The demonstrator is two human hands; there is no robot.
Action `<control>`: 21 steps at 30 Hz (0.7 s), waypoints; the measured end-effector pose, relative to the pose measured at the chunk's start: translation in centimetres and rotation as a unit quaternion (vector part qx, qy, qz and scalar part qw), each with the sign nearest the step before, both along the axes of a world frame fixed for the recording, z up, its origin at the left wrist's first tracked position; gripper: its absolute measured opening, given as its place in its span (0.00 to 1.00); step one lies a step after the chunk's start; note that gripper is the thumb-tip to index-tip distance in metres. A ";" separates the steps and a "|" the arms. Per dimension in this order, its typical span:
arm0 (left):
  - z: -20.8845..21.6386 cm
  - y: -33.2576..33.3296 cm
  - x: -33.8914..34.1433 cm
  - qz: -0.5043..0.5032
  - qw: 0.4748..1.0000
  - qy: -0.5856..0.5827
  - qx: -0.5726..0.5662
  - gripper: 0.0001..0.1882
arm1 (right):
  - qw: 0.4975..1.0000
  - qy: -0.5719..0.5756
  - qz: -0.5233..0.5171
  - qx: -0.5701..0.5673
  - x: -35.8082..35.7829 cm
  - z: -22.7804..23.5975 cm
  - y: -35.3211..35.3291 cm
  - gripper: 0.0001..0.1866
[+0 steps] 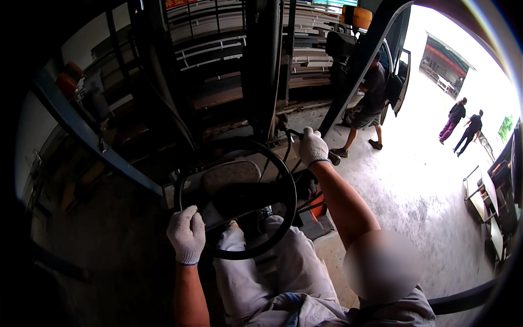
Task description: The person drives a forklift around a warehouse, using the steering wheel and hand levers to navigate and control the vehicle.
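Note:
A black steering wheel stands in front of my knees. My left hand, in a white knit glove with a blue cuff edge, is closed on the wheel's left rim. Beyond the wheel to the right, my right hand, gloved the same way, is closed on a dark control lever; its fingers partly hide the lever's end. I sit in light trousers, with both legs below the wheel. Dark upright mast rails of a forklift rise ahead.
Long boards lie stacked beyond the mast. A person in dark clothes stands by a vehicle's open door at right front. Two people are farther right in bright light. Tables or frames stand at the right edge. A blue post slants at left.

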State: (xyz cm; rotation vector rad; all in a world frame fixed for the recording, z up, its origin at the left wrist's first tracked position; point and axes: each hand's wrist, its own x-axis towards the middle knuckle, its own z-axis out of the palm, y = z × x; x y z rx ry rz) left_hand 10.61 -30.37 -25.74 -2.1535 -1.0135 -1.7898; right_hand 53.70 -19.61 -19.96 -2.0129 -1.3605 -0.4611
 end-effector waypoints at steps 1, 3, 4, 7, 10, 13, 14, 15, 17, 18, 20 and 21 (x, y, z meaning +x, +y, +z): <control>0.0 -0.2 -0.1 0.000 1.000 0.005 0.012 0.07 | 1.000 0.000 0.000 -0.002 0.0 0.1 -0.1 0.14; -0.1 -0.5 -0.2 0.001 1.000 0.010 0.000 0.07 | 1.000 -0.001 0.000 0.000 -0.1 0.2 -0.4 0.14; -0.2 -0.6 -0.2 -0.003 1.000 0.006 -0.005 0.07 | 1.000 -0.002 0.000 0.003 -0.1 0.2 -0.5 0.14; -0.2 -1.0 -0.3 -0.012 1.000 -0.005 -0.013 0.08 | 1.000 -0.007 0.002 0.005 -0.1 0.4 -0.9 0.14; 0.0 -1.3 -0.2 -0.013 1.000 -0.006 -0.010 0.08 | 1.000 -0.011 0.005 0.011 -0.1 0.5 -1.3 0.13; 0.3 -1.6 -0.2 -0.013 1.000 -0.002 -0.002 0.07 | 1.000 -0.013 0.006 0.013 0.0 0.8 -1.6 0.13; 0.3 -1.7 -0.2 -0.013 1.000 0.000 0.005 0.07 | 1.000 -0.013 0.006 0.012 0.0 0.9 -1.8 0.13; 0.4 -1.9 -0.2 -0.014 1.000 0.000 -0.003 0.07 | 1.000 -0.012 0.006 0.011 0.0 0.9 -1.9 0.13; 0.4 -2.1 -0.2 -0.014 1.000 0.003 0.016 0.07 | 1.000 -0.014 0.003 0.017 0.0 0.9 -2.0 0.13; 0.2 -2.0 -0.3 -0.015 1.000 0.003 0.017 0.07 | 1.000 -0.012 0.007 0.013 -0.1 0.8 -2.0 0.13; 0.0 -2.0 -0.4 -0.014 1.000 0.004 0.013 0.07 | 1.000 -0.017 0.009 0.019 -0.3 0.5 -1.8 0.13; 0.0 -2.1 -0.4 -0.014 1.000 0.002 -0.004 0.08 | 1.000 -0.017 0.005 0.015 -0.3 0.5 -2.0 0.13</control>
